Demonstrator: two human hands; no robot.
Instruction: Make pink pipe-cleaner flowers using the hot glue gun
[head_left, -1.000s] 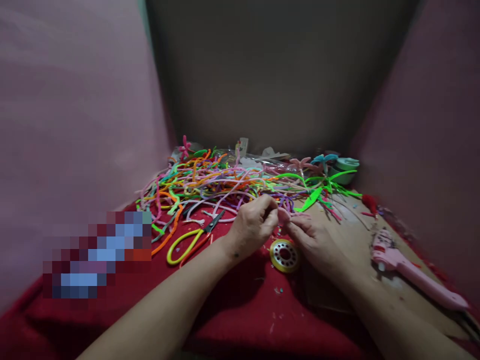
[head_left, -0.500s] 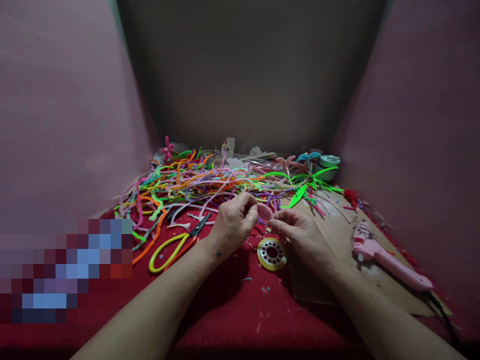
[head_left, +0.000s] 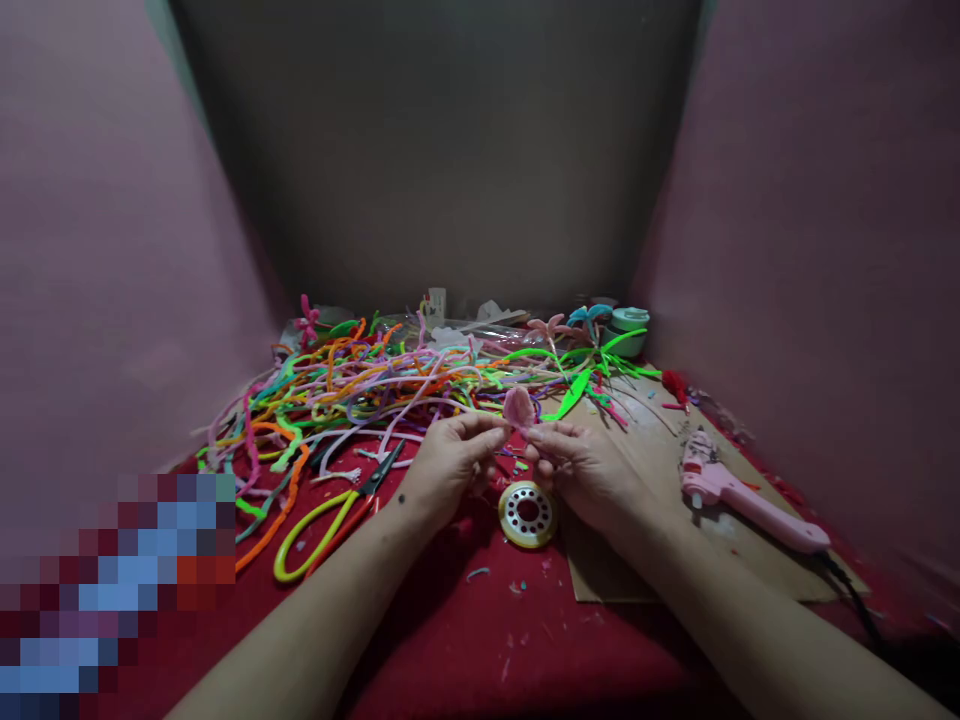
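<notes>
Between my two hands a small pink fuzzy petal (head_left: 518,408), apparently bent from pipe cleaner, stands upright above the fingertips. My left hand (head_left: 457,462) is closed, its thumb and forefinger pinched at the petal's lower left edge. My right hand (head_left: 581,462) is closed too, pinching the base of the petal from the right. Just below the hands lies a round yellow-rimmed spool (head_left: 528,515) with a silver face full of holes. Scissors (head_left: 330,515) with yellow and red handles rest by my left wrist, partly behind the forearm.
A tangled heap of coloured pipe cleaners (head_left: 360,385) spreads across the red cloth (head_left: 480,640). On the right, a pink glue gun (head_left: 750,500) lies on a cardboard sheet (head_left: 637,410). Green leaves (head_left: 572,395), pipe-cleaner flowers (head_left: 589,318) and a pale green container (head_left: 628,330) sit behind.
The petal now stands up in clear view above my fingers, where before it lay lower between them. My left hand has turned, its fingers pointing more to the right. The view has shifted slightly.
</notes>
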